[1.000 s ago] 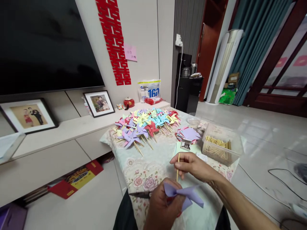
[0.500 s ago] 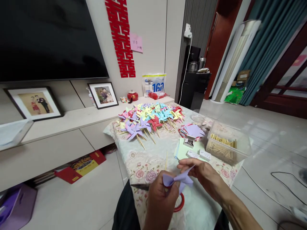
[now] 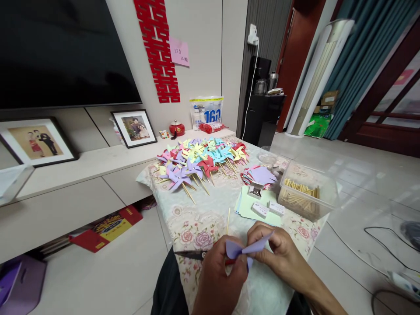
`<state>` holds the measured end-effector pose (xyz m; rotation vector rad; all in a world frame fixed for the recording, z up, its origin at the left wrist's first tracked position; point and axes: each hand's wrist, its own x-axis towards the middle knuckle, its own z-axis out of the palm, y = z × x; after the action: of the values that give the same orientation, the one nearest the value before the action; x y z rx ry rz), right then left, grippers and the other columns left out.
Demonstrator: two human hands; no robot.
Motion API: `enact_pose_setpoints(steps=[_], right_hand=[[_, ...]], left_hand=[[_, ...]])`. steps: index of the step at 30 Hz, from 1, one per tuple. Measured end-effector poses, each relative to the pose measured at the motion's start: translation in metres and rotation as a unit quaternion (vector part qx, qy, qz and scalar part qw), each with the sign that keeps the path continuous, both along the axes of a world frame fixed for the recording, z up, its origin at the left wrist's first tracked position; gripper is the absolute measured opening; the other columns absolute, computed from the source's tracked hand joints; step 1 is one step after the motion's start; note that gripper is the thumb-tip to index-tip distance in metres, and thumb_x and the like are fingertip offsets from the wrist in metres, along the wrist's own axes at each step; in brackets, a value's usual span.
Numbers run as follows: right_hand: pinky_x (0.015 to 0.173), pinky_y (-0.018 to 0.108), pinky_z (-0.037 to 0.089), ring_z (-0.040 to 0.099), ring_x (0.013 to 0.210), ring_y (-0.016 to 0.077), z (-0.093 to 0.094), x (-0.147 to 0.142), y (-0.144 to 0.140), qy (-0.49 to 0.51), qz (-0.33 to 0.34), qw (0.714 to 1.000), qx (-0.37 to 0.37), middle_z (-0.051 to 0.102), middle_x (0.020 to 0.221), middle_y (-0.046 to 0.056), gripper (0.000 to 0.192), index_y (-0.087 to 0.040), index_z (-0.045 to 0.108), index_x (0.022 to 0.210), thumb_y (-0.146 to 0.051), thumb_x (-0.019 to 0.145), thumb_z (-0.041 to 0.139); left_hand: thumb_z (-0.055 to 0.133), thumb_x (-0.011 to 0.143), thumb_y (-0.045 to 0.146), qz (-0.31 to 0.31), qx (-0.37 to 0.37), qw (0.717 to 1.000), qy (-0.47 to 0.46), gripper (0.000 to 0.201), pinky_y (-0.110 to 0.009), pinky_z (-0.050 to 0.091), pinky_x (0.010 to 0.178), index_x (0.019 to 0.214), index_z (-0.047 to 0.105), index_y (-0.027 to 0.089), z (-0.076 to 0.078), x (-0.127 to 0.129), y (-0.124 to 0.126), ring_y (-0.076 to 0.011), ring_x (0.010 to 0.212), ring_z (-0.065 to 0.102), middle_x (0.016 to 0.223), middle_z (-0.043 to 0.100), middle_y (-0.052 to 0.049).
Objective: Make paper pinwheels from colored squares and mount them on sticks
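Observation:
A purple paper pinwheel (image 3: 251, 248) with folded blades is held between my two hands at the near edge of the table. My left hand (image 3: 221, 273) pinches it near the centre, thumb on top. The fingers of my right hand (image 3: 274, 249) grip a blade on its right side. Scissors (image 3: 193, 254) with dark blades and red handles lie partly under my left hand. Just beyond the hands a thin wooden stick (image 3: 228, 220) lies on the flowered tablecloth (image 3: 187, 218).
Many finished pinwheels (image 3: 200, 159) on sticks are heaped at the table's back. To the right are coloured paper sheets (image 3: 244, 205), an opened box of pins (image 3: 255, 192), small white boxes (image 3: 260, 209), purple cut paper (image 3: 262, 175) and a clear bin (image 3: 305, 192) of sticks.
My right hand has moved in from the far side of the pinwheel and now grips its right blade. My left hand keeps its pinch. The view has shifted slightly.

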<state>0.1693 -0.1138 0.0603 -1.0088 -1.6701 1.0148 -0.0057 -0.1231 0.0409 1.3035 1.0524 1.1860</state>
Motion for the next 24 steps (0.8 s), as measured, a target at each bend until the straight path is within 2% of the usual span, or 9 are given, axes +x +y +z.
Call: enact_pose_setpoints(steps=[2,4,7,10,12,14,18,22,24], right_hand=[[0.067,0.026,0.043,0.059,0.072,0.0141,-0.003,0.007,0.000,0.026,0.009,1.000,0.012,0.065,0.078,0.002,0.015,-0.019,0.070,0.081,-0.031,0.090,0.070],[0.066,0.027,0.044,0.059,0.072,0.0148,-0.010,0.013,0.001,0.102,0.030,0.994,-0.010,0.065,0.081,0.002,0.015,-0.020,0.069,0.080,-0.033,0.086,0.074],[0.073,0.034,0.049,0.060,0.078,0.0193,-0.017,0.013,0.001,0.203,0.100,0.974,-0.027,0.067,0.080,0.003,0.023,-0.021,0.066,0.075,-0.039,0.079,0.079],[0.084,0.042,0.050,0.064,0.083,0.0227,-0.017,0.002,-0.002,0.181,0.179,0.967,-0.008,0.071,0.071,0.004,0.027,-0.021,0.064,0.068,-0.041,0.076,0.081],[0.089,0.044,0.049,0.066,0.078,0.0211,-0.013,-0.008,-0.007,0.141,0.208,0.968,-0.009,0.073,0.070,0.005,0.028,-0.021,0.063,0.064,-0.039,0.078,0.079],[0.088,0.042,0.051,0.068,0.074,0.0195,-0.011,-0.016,-0.011,0.118,0.215,0.969,-0.014,0.074,0.069,0.005,0.027,-0.020,0.064,0.063,-0.036,0.082,0.074],[0.073,0.032,0.055,0.069,0.071,0.0188,-0.014,-0.023,-0.015,0.120,0.198,0.973,-0.003,0.073,0.065,0.006,0.027,-0.019,0.065,0.061,-0.033,0.084,0.071],[0.069,0.029,0.055,0.069,0.070,0.0181,-0.021,-0.024,-0.015,0.098,0.175,0.979,0.024,0.070,0.064,0.004,0.019,-0.018,0.069,0.068,-0.029,0.082,0.073],[0.071,0.030,0.055,0.069,0.072,0.0178,-0.023,-0.023,-0.015,0.079,0.174,0.981,0.034,0.070,0.070,0.004,0.014,-0.018,0.070,0.074,-0.027,0.084,0.072]], left_hand=[[0.069,0.080,0.040,-0.014,-0.012,0.999,-0.028,0.020,-0.027,0.048,0.067,0.080,0.071,0.019,0.004,-0.001,-0.002,-0.0173,0.068,0.058,0.072,0.066,-0.003],[0.063,0.086,0.044,-0.029,-0.033,0.996,-0.073,0.027,-0.028,0.049,0.069,0.086,0.073,0.019,0.007,-0.004,-0.001,-0.0182,0.073,0.061,0.078,0.070,-0.005],[0.054,0.093,0.045,-0.030,-0.028,0.983,-0.182,0.035,-0.031,0.050,0.077,0.084,0.074,0.018,0.008,-0.008,0.003,-0.0211,0.081,0.065,0.084,0.073,-0.009],[0.050,0.095,0.041,-0.044,-0.021,0.952,-0.301,0.038,-0.036,0.052,0.080,0.077,0.073,0.017,0.006,-0.008,0.007,-0.0218,0.080,0.065,0.079,0.071,-0.008],[0.050,0.096,0.040,-0.054,-0.024,0.939,-0.339,0.039,-0.037,0.052,0.081,0.075,0.073,0.017,0.004,-0.006,0.007,-0.0212,0.078,0.065,0.080,0.071,-0.008],[0.048,0.097,0.042,-0.075,-0.026,0.936,-0.342,0.040,-0.038,0.052,0.080,0.076,0.073,0.018,0.001,-0.005,0.005,-0.0216,0.077,0.066,0.083,0.073,-0.008],[0.044,0.098,0.041,-0.101,-0.030,0.941,-0.321,0.041,-0.043,0.049,0.093,0.077,0.073,0.019,-0.005,-0.003,0.003,-0.0242,0.084,0.069,0.085,0.076,-0.009],[0.047,0.095,0.044,-0.087,-0.030,0.948,-0.304,0.040,-0.046,0.043,0.106,0.074,0.072,0.021,-0.005,-0.002,0.005,-0.0234,0.084,0.069,0.080,0.075,-0.008],[0.054,0.091,0.049,-0.039,-0.030,0.963,-0.267,0.040,-0.048,0.045,0.105,0.069,0.071,0.020,-0.002,-0.002,0.008,-0.0232,0.077,0.069,0.074,0.074,-0.008]])
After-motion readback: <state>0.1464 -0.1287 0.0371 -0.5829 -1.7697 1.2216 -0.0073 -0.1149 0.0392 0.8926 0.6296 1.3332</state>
